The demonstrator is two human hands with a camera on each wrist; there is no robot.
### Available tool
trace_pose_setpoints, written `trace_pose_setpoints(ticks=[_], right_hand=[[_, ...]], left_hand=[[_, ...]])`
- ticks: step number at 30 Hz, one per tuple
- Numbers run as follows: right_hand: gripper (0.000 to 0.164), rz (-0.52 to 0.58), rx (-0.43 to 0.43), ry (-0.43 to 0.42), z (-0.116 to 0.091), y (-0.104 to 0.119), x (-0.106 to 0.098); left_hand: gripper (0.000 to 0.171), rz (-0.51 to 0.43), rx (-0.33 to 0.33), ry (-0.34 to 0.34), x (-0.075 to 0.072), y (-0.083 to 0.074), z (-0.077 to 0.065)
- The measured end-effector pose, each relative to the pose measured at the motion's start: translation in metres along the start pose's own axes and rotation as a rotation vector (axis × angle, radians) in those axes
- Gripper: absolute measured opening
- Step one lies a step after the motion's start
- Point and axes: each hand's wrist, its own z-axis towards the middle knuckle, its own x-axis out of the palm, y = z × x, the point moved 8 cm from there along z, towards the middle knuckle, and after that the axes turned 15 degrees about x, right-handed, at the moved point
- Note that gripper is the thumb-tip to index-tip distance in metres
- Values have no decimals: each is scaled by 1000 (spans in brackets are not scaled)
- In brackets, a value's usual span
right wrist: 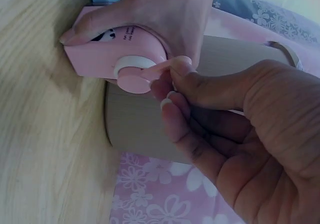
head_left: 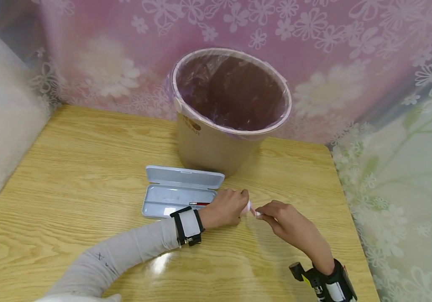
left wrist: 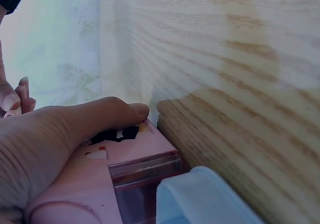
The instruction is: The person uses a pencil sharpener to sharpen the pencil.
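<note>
A pink crank pencil sharpener (right wrist: 100,57) stands on the table, mostly hidden behind my left hand (head_left: 225,207) in the head view. That hand grips its body from above, the thumb (left wrist: 120,109) laid along one printed face. Its clear shavings drawer (left wrist: 142,184) faces the light-blue pencil case. On the opposite end sits the round crank hub (right wrist: 133,82). My right hand (head_left: 289,220) pinches the crank's small end knob (right wrist: 181,63) between thumb and fingers. The open pencil case (head_left: 178,193) lies left of the sharpener, with a dark red pencil or pen (head_left: 199,204) in it.
A beige waste bin (head_left: 219,149) lined with a clear bag stands behind the pencil case, near the table's back edge. Flowered pink cloth (head_left: 113,63) hangs beyond it. Wood-grain tabletop (head_left: 68,176) extends to the left and in front.
</note>
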Motion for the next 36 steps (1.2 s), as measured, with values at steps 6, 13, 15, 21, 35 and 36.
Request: trace_pose_setpoints(ticks=[6,13,15,21,35,36], right_hand=[[17,42,-39,-1,5,-3,-4],[16,88,-37,-69,32,-22,-6],[16,109,-32,-37,43,-30,-5],[17,171,-4,114,66,-49,10],[18,278,-19,203,68,-70,60],[20,279,-25,205,65,-68,63]], left_hand=[[30,9,-2,3,0,1,0],[17,64,14,12,1,-2,-1],[18,65,24,19,1,-3,-1],[33,62,36,29,3,-3,-1],[20,44,9,15,2,-1,-1],[18,45,1,9,2,-1,-1]])
